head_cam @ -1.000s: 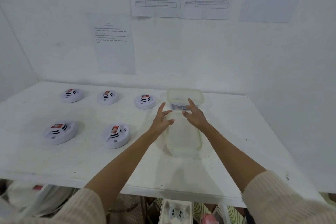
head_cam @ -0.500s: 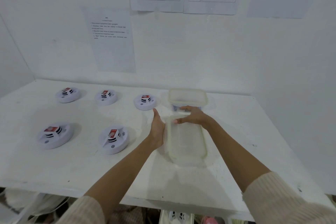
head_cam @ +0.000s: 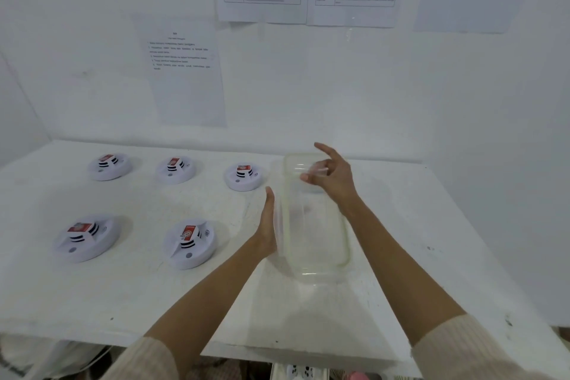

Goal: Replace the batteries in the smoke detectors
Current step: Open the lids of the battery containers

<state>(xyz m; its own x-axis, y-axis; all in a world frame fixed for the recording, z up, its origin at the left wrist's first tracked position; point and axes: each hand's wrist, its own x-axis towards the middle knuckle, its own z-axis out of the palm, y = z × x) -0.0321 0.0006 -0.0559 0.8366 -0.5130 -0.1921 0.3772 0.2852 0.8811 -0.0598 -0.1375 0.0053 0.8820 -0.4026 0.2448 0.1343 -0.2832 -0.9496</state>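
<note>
Right of centre on the white surface (head_cam: 154, 293), a clear rectangular plastic container with rounded corners (head_cam: 317, 241) lies with its long side running front to back. The left hand (head_cam: 267, 225) presses flat against its left wall, fingers straight and together, holding nothing. The right hand (head_cam: 334, 179) hovers over the container's far end, index finger raised and thumb turned inward. Motion blur hides whether it pinches the translucent plastic piece (head_cam: 296, 163) there, and I cannot tell whether that piece is a lid or a second tub. Five round white smoke detectors (head_cam: 189, 244) sit on the left half of the surface, three toward the back edge and two nearer the front. Each is topped by a red-labelled block, probably its battery, and none is touched.

The likely trouble is the container itself. It looks light and slick, and only a flat palm steadies it. A sharp pull at the far end could slide it away from the palm, or swing that end into the back-row detector (head_cam: 245, 176) just to its left. If a lid gives suddenly, anything inside could scatter across the surface toward the back edge. The contents are too blurred to judge, so a hasty reach inside risks a fumble.
</note>
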